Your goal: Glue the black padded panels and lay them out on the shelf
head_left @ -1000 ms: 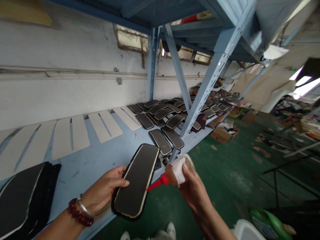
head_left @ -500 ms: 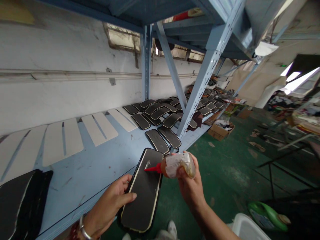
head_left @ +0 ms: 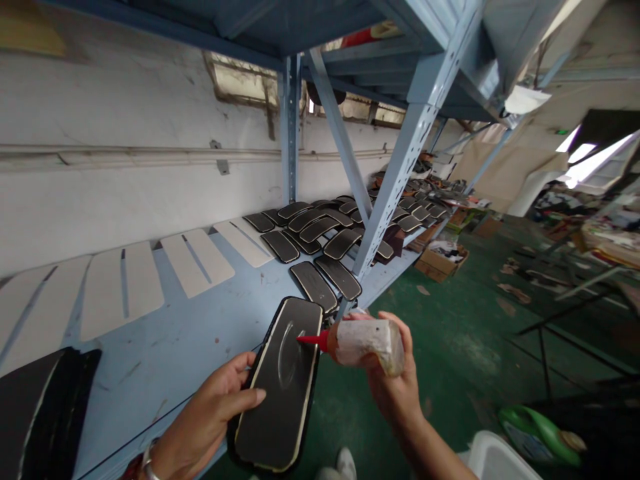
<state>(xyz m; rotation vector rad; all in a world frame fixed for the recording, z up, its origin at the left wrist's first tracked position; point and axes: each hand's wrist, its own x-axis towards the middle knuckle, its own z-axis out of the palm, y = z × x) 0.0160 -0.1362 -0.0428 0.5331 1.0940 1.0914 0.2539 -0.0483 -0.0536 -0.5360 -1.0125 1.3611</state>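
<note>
My left hand grips the left edge of a black oblong panel with a pale yellowish border, thumb on its face. The panel is tilted towards me at the shelf's front edge. My right hand is wrapped round a glue bottle with a red nozzle and a stained whitish label. The bottle lies nearly level, its tip over the upper part of the panel. A curved, shiny clear line of glue shows on the dark face; whether the tip touches the surface I cannot tell.
Several similar black panels lie on the blue shelf, with white strips along the wall. Dark panels are stacked at left. A blue upright post stands ahead. A green jug and white bin are at lower right.
The bottle has shifted slightly right and its nozzle tip too. A longer curved glue line now shows on the panel. My left hand and the panel have moved a little left.
</note>
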